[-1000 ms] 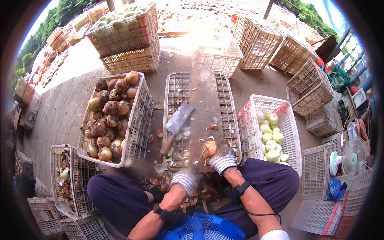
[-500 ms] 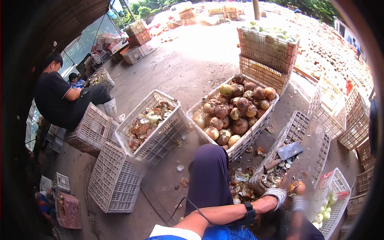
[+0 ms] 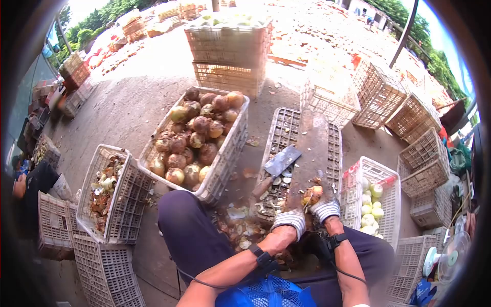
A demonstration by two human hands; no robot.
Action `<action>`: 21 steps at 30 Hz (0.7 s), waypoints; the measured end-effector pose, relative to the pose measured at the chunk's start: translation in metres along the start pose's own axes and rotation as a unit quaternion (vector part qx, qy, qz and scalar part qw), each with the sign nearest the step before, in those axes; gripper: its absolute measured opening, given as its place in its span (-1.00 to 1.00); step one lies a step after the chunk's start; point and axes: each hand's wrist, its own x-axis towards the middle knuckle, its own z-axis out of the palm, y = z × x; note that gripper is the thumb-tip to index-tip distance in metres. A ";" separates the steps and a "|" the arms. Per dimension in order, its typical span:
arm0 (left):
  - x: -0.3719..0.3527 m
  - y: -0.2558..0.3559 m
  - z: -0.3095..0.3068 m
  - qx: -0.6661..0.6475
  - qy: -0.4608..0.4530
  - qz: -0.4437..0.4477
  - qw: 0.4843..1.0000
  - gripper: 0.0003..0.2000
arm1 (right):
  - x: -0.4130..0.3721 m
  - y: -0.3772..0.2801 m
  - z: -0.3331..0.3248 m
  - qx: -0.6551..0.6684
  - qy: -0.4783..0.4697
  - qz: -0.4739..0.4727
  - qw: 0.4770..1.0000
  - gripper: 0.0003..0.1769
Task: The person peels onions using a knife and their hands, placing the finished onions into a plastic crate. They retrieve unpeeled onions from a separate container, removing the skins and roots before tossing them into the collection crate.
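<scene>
A brown-skinned onion (image 3: 313,195) is at the near end of a long wooden board (image 3: 311,148), which lies across a grey plastic crate (image 3: 279,123). My left hand (image 3: 291,219), in a glove with a striped cuff, closes in on the onion from the left. My right hand (image 3: 325,207), gloved the same way, grips it from the right. The dark glove fingers blend into the board, so their exact hold is partly hidden. A cleaver (image 3: 282,160) with a wooden handle rests on the crate left of the board, over onion scraps.
Ahead on the left stands a crate (image 3: 232,148) heaped with unpeeled onions; beyond it are stacked crates (image 3: 230,46). A crate of peel waste (image 3: 128,163) is farther left. Peeled onions (image 3: 372,202) lie in a white crate (image 3: 394,204) at right. A fan (image 3: 452,258) stands at lower right.
My view has swung right, bringing both forearms and the crates on the right into sight. Both hands are still at the onion on the board, and the cleaver still lies on the crate.
</scene>
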 end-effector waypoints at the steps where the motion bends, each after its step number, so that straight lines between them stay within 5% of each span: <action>1: 0.023 -0.011 0.015 0.046 0.042 0.016 0.998 -0.73 | 0.005 0.018 0.004 0.152 -0.044 0.039 0.987 -0.37; 2: 0.065 -0.038 0.056 0.039 0.098 0.033 0.994 -0.68 | 0.010 0.036 0.007 0.296 -0.076 0.089 0.948 -0.35; 3: 0.089 -0.062 0.085 0.037 0.170 0.091 0.980 -0.76 | 0.009 0.000 -0.006 0.049 -0.066 0.048 0.995 -0.35; 7: 0.092 -0.067 0.083 0.089 0.178 0.076 0.977 -0.79 | 0.017 0.012 -0.006 -0.023 -0.065 0.051 0.996 -0.34; 12: 0.062 -0.035 0.037 0.066 0.100 0.034 0.992 -0.73 | 0.018 0.002 -0.015 -0.034 -0.071 0.047 0.996 -0.54; 16: 0.044 -0.037 0.044 0.085 0.040 0.030 0.995 -0.72 | 0.006 -0.040 -0.045 -0.144 -0.214 0.009 0.966 -0.67; 19: 0.042 -0.046 0.062 0.099 0.081 0.045 0.991 -0.69 | -0.006 -0.029 -0.035 -0.139 -0.223 0.097 0.960 -0.13; 21: 0.030 -0.034 0.045 0.147 -0.005 0.053 0.988 -0.65 | -0.014 -0.041 -0.037 -0.158 -0.156 0.100 0.970 -0.19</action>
